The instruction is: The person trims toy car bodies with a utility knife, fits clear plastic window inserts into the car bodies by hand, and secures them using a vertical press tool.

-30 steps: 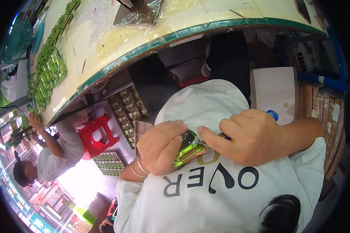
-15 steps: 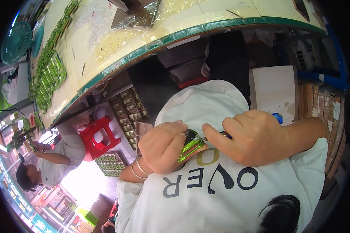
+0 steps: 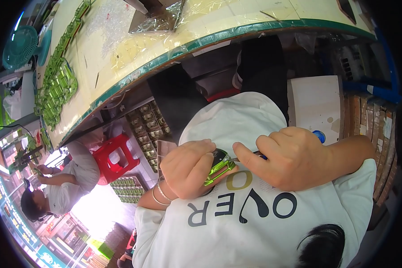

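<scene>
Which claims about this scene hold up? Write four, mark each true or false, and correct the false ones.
1. The left hand holds a green-and-black piece. True.
2. The right hand is empty. False: it grips a tool with a blue end.
3. The stool at the left is blue. False: it is red.
4. A teal fan shows at the upper left. True.

At centre we see a shiny, metallic-looking green frame (image 3: 219,166); right of it, a tool (image 3: 319,136) with a smooth, plastic-looking end. The shirt (image 3: 254,228) below is matt cloth. Up top, we find glossy clear film (image 3: 125,56) over a smooth tabletop (image 3: 103,73).
</scene>
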### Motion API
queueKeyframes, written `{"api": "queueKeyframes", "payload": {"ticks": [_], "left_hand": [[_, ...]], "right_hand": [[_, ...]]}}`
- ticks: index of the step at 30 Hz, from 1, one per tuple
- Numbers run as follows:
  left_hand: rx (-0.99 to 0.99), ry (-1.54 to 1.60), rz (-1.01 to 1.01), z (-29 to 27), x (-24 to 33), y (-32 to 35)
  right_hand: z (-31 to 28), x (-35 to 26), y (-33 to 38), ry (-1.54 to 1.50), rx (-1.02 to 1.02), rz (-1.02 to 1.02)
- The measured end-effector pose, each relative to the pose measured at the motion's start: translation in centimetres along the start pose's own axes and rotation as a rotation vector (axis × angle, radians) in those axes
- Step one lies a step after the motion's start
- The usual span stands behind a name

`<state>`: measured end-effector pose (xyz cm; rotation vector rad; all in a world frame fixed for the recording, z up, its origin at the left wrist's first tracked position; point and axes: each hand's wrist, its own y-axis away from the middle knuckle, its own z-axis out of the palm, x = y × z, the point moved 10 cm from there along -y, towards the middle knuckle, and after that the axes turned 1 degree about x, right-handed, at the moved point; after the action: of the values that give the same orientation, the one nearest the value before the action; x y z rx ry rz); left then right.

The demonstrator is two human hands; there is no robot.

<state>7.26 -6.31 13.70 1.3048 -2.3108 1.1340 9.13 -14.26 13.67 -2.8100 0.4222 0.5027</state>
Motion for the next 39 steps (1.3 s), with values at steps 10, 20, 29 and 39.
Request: {"api": "queueKeyframes", "payload": {"ticks": [10, 20, 29, 39], "left_hand": [[-0.014, -0.030, 0.013, 0.4, 0.1, -0.2], [-0.106, -0.056, -0.074, 1.0, -0.7, -0.1], [0.060, -0.064, -0.188, -1.9, -2.1, -0.2], [0.036, -0.033, -0.065, -1.8, -1.0, -1.1]], "right_hand": [[0.3, 0.4, -0.1, 0.063, -0.028, 0.035], [1.9, 1.4, -0.4, 0.076, -0.253, 0.014], [0.8, 8.2, 0.6, 0.170, -0.179, 0.278], [-1.5, 1.6, -2.3, -0.118, -0.074, -0.059]]}}
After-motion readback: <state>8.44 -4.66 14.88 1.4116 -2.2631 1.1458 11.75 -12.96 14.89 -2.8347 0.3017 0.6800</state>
